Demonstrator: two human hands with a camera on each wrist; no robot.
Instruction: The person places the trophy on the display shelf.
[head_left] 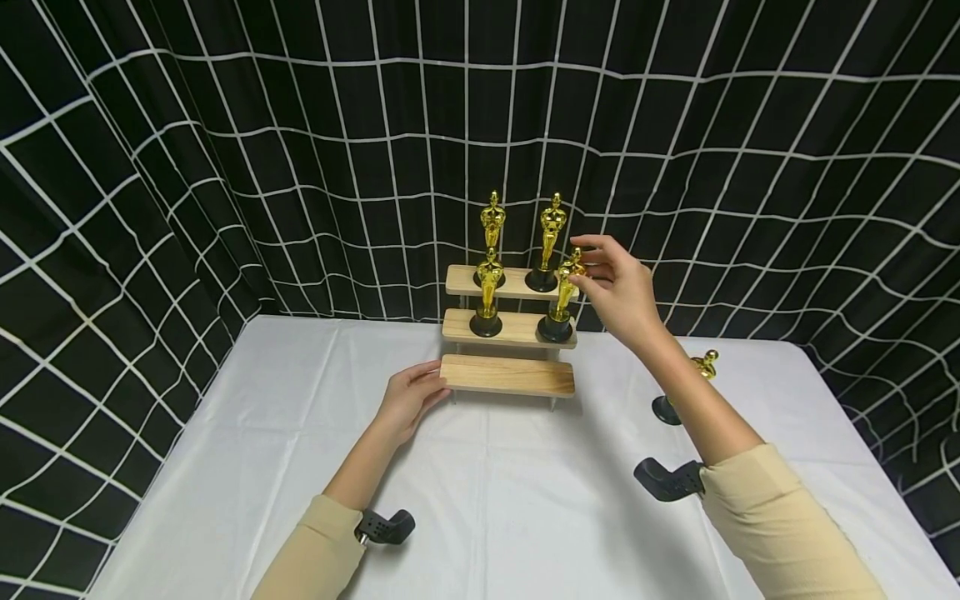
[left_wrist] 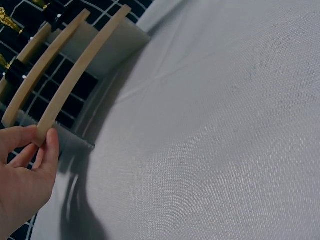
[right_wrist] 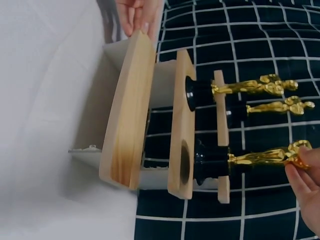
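Note:
A three-tier wooden shelf stand stands on the table. My left hand pinches the left end of its lowest board. My right hand grips a gold statuette trophy by its upper part, at the right end of the middle board. In the right wrist view its black base appears just off that board, with a dark shadow beneath. Another trophy stands upright at the middle board's left. Two more trophies, one left and one right, stand on the top board.
A further gold trophy is on the table at the right, partly hidden behind my right forearm. White cloth covers the table. A black curtain with white grid lines hangs close behind the stand.

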